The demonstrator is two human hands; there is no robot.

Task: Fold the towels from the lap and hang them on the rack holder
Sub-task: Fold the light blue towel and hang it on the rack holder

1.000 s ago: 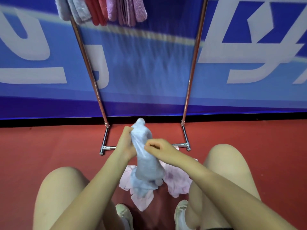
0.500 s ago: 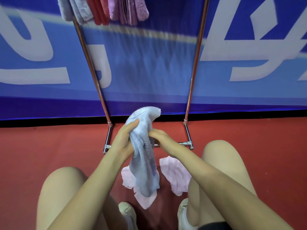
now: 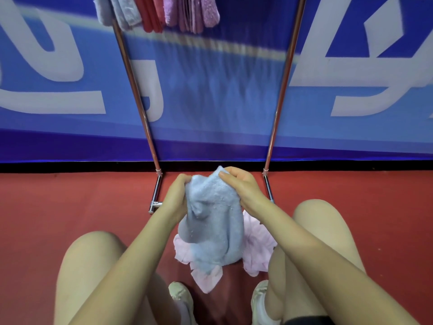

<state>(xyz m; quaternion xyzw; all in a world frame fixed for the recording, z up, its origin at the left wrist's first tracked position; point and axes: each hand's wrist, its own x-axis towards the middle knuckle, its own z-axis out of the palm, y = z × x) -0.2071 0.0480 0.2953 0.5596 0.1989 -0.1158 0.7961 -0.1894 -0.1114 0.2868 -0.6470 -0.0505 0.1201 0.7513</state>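
Between the knees, both hands (image 3: 178, 195) pinch blue towel (image 3: 212, 221).

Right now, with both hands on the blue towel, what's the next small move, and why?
Probably pull the hands apart to spread it flat. The left hand and right hand pinch the blue towel at its top, close together, so it hangs bunched and unfolded above the pink towel.

The hanging row of folded grey, red and pink terry towels (image 3: 159, 12) is cut off by the top edge, so the rail of the chrome tube rack (image 3: 138, 102) is out of sight. A crumpled pale blue terry towel (image 3: 213, 221) covers the rack's floor crossbar and much of the pale pink cloth (image 3: 257, 245) beneath. The blue printed banner (image 3: 210, 90) is blurred.
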